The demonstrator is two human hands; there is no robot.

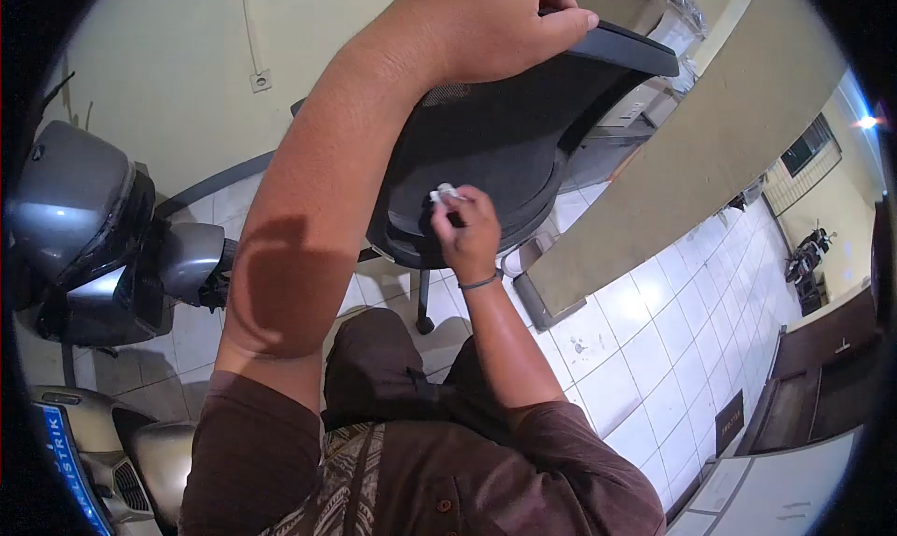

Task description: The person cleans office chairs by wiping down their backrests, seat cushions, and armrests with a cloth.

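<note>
A black office chair (495,134) with a dark mesh surface stands in front of me. Across its upper edge lies my left hand (523,22), thumb and fingers closed around the chair's top rail (635,48); part of the fingers is cut off by the frame. Lower down, my right hand (472,232) pinches a small crumpled white wipe (447,192), paper or cloth I cannot tell, against or just over the black surface. My left forearm hides the chair's left side.
Two motorbikes, a grey one (79,200) and a beige one (154,461), stand close on my left. A tan panel (673,162) slants along the right of the chair. White tiled floor (645,330) runs to a distant motorbike (811,254). A wall socket (261,80) is behind.
</note>
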